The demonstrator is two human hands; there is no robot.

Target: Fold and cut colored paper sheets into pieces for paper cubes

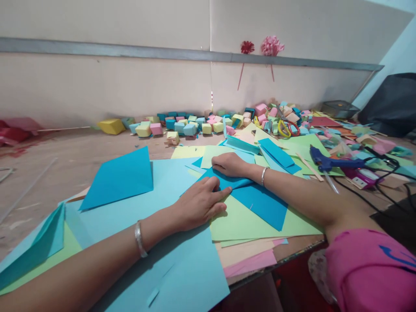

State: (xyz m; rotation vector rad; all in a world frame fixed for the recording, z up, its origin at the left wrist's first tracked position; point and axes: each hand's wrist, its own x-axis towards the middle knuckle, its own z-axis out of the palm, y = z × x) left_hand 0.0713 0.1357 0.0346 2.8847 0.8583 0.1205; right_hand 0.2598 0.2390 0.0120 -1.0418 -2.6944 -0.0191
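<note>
A dark blue sheet of paper, partly folded, lies between my hands on top of light green sheets. My left hand rests flat at its near left edge, fingers stretched out and apart, the index finger pressing on the paper. My right hand is curled closed on the far part of the same sheet; its fingertips are partly hidden. Under my left forearm spreads a large light blue sheet. Another folded dark blue paper stands to the left.
Small coloured paper boxes line the wall. On the right are scissors, a blue glue gun with black cables, a wooden stick and paper scraps. Two paper flowers are up at the rail. The table edge runs close in front.
</note>
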